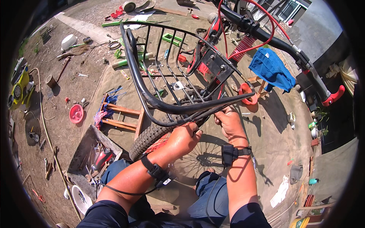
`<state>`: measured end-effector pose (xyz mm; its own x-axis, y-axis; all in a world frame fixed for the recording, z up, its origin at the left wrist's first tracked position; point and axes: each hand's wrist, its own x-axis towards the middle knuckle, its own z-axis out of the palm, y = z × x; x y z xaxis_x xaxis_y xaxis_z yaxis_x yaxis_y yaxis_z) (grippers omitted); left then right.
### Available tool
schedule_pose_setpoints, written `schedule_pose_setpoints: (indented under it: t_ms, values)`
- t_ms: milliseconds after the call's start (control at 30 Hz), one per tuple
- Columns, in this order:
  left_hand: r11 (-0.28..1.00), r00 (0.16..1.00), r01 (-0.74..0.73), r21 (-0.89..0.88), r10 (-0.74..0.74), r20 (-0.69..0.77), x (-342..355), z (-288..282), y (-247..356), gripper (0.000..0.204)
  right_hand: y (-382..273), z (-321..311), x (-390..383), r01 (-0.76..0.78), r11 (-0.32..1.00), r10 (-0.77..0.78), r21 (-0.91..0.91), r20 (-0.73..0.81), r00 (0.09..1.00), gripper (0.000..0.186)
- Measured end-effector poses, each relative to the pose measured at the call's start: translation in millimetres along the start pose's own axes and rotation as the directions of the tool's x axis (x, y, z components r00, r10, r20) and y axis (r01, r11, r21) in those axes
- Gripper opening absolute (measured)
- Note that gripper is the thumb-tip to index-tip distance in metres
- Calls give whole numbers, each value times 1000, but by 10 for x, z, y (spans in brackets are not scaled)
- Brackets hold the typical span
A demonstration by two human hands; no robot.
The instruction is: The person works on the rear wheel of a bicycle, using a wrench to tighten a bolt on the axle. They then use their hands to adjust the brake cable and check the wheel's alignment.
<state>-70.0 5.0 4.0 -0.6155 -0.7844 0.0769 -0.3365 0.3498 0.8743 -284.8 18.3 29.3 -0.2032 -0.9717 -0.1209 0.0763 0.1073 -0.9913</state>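
A black metal bicycle basket (146,99) fills the middle of the view, mounted ahead of the handlebar (262,34). My left hand (187,136) is closed just under the basket's near rail, above the knobbly front tyre (146,141). To its right, my right hand (229,121) is raised against the rail's underside, its fingers curled and pinched together. Whatever lies in either hand is too hidden to make out. Below them, the spoked wheel's shadow falls on the ground cloth.
A metal toolbox (89,150) with a red-handled tool stands at lower left, near a wooden stool frame (125,117). A blue cloth-covered stool (272,70) stands right of the bicycle. Orange-red dish (248,95), pink dish (76,113) and a long hose (45,133) lie around.
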Motion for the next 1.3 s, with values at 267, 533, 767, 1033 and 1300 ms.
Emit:
schedule_pose_setpoints:
  t_ms: [267,533,767,1033,1300]
  values:
    - [1000,1000,5,-29,-5,0,-9,-10,4,21,-18,100,-10,25,989,-36,-146,-74,997,11]
    - [1000,1000,-3,-16,2,-14,-11,-3,-5,19,-23,125,-11,87,991,-94,-105,-63,994,12]
    - [1000,1000,-5,-11,5,-10,-6,4,-20,20,-34,38,-36,55,998,-56,-20,-11,998,7]
    - [1000,1000,-3,-14,3,2,-6,0,-35,20,-70,165,-12,56,994,-62,-91,-66,996,7]
    - [999,999,48,-15,-48,3,0,-39,71,26,-30,59,-13,74,996,-76,-57,-24,997,5]
